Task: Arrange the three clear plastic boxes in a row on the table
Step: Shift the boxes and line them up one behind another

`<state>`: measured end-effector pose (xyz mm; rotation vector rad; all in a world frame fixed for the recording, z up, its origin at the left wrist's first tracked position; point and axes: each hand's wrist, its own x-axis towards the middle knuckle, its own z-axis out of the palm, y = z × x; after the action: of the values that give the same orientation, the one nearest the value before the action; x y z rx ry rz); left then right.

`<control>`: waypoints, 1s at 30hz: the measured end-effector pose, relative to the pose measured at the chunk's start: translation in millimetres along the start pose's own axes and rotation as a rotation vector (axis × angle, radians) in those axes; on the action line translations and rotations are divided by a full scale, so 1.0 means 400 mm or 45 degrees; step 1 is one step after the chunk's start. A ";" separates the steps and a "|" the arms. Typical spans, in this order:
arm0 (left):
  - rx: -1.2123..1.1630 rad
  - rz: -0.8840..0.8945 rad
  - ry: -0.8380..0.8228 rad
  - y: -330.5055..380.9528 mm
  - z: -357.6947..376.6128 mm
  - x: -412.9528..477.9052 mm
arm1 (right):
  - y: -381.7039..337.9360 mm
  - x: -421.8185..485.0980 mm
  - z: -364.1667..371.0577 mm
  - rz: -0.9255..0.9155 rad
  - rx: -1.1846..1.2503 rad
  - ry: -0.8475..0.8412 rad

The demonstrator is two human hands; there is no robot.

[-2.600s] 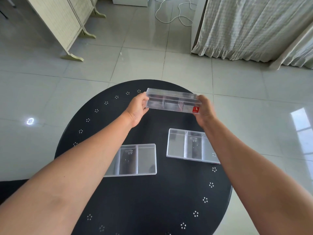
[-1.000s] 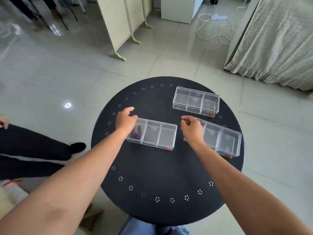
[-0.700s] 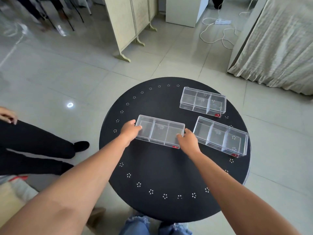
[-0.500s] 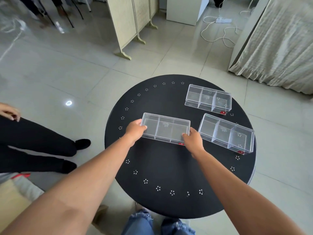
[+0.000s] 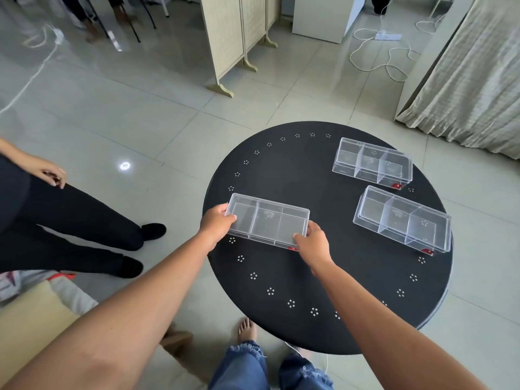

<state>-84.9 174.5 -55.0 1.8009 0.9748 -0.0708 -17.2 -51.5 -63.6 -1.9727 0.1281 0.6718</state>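
Observation:
Three clear plastic boxes with inner dividers are over the round black table (image 5: 323,277). I grip the nearest box (image 5: 267,219) at both ends, near the table's left edge: my left hand (image 5: 216,223) holds its left end and my right hand (image 5: 312,243) its right front corner. A second box (image 5: 402,219) lies at the right of the table. The third box (image 5: 371,164) lies behind it at the far right. Those two lie roughly parallel, apart from each other.
Another person in black trousers (image 5: 70,218) stands on the tiled floor to the left. A folding screen (image 5: 236,32) and a white cable (image 5: 377,54) are beyond the table, a curtain (image 5: 472,74) at the far right. My own legs and bare foot (image 5: 247,330) show below the table's near edge.
Both hands closed on the ends of the near box and carried it leftward toward the table's left edge. The other two boxes stayed put; the camera view swung left.

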 end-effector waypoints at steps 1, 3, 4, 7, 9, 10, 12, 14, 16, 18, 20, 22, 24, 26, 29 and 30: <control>-0.006 -0.009 0.013 -0.007 -0.010 -0.001 | 0.001 -0.004 0.010 0.002 0.003 -0.005; -0.020 -0.034 0.032 -0.023 -0.029 -0.001 | 0.003 -0.010 0.029 -0.002 0.003 -0.011; -0.024 -0.049 0.036 -0.032 -0.037 0.001 | 0.003 -0.014 0.036 -0.002 0.009 -0.013; -0.025 -0.083 0.047 -0.055 -0.052 0.012 | 0.007 -0.020 0.049 0.018 0.030 -0.013; -0.031 -0.102 0.050 -0.063 -0.059 0.013 | 0.007 -0.024 0.053 0.020 0.022 -0.012; -0.036 -0.111 0.049 -0.066 -0.062 0.012 | 0.007 -0.027 0.055 0.015 0.016 -0.010; -0.044 -0.121 0.044 -0.070 -0.064 0.011 | 0.003 -0.031 0.058 0.007 0.016 -0.008; -0.040 -0.116 0.040 -0.070 -0.064 0.009 | 0.000 -0.032 0.060 0.002 0.018 -0.010; -0.023 -0.107 0.042 -0.067 -0.063 0.008 | -0.004 -0.034 0.059 -0.009 -0.003 -0.016; -0.005 -0.100 0.043 -0.063 -0.062 0.007 | -0.007 -0.036 0.055 -0.015 -0.029 -0.019; 0.008 -0.101 0.039 -0.062 -0.060 0.008 | -0.007 -0.036 0.050 -0.019 -0.038 -0.019; 0.037 -0.103 0.039 -0.059 -0.058 0.007 | -0.006 -0.034 0.047 -0.019 -0.051 -0.021; 0.109 -0.093 0.057 -0.045 -0.053 0.000 | -0.004 -0.032 0.043 -0.017 -0.064 -0.027; 0.229 -0.069 0.126 -0.020 -0.046 -0.008 | -0.005 -0.032 0.033 -0.009 -0.077 -0.015; 0.334 0.068 0.246 0.037 -0.026 -0.014 | -0.015 -0.021 -0.003 -0.031 -0.090 0.060; 0.327 0.132 0.260 0.060 -0.015 -0.013 | -0.020 -0.014 -0.021 -0.052 -0.097 0.095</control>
<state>-75.2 173.0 -31.6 2.1242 1.0510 0.0564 -15.8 -55.7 -51.5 -2.0686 0.1090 0.5845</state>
